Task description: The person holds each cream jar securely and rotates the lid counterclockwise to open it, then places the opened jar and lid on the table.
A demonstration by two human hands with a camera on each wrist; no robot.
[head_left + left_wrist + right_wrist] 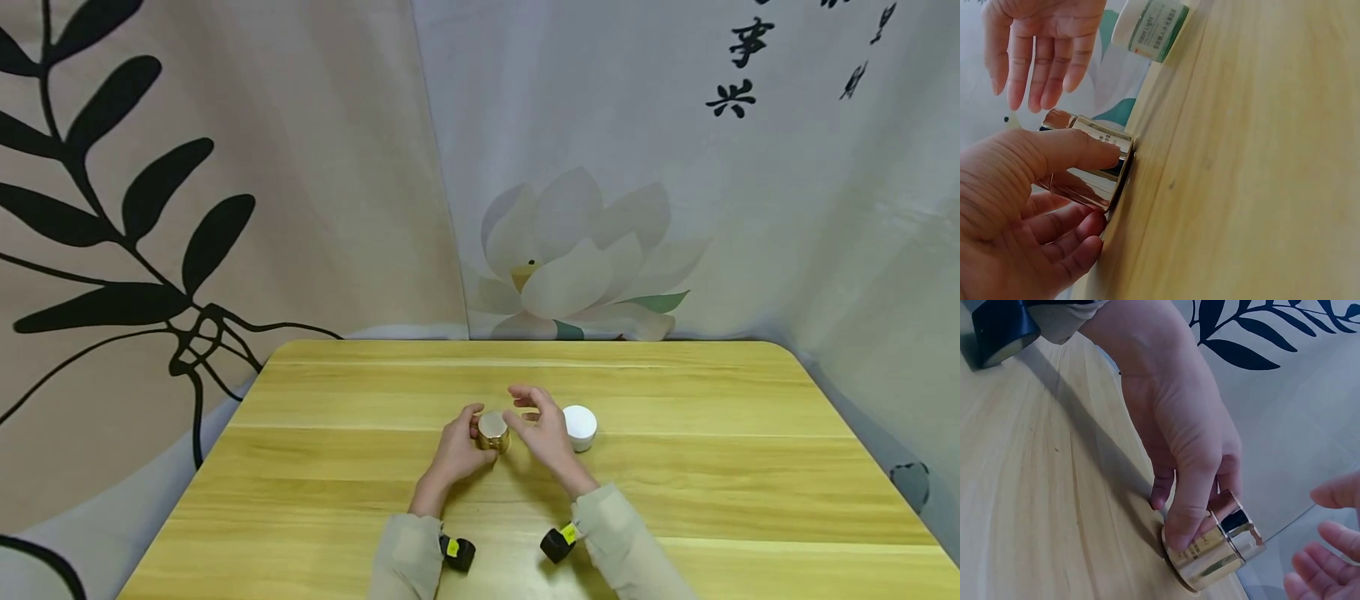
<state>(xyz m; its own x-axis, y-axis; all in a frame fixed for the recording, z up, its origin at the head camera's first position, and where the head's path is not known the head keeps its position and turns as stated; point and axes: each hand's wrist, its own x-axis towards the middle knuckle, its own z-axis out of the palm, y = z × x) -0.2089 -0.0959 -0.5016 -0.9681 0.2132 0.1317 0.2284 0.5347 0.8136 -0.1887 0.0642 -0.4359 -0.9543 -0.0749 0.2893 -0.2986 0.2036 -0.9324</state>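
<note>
A shiny gold cosmetic jar (492,428) with its lid on stands upright on the wooden table. My left hand (457,448) grips it from the left, thumb along the near side; the left wrist view shows the thumb lying across small print on the jar (1082,186). Just right of the jar, my right hand (548,431) hovers with fingers loosely bent and apart from it, holding nothing. Beside the right hand stands a white-lidded jar (581,423); its green and white label faces the left wrist view (1155,28).
The wooden table (315,500) has its back edge near a printed curtain (337,167) with leaves and a lotus. A black camera with a yellow tag is strapped at each wrist, the left one (458,553) and the right one (558,545), low over the table.
</note>
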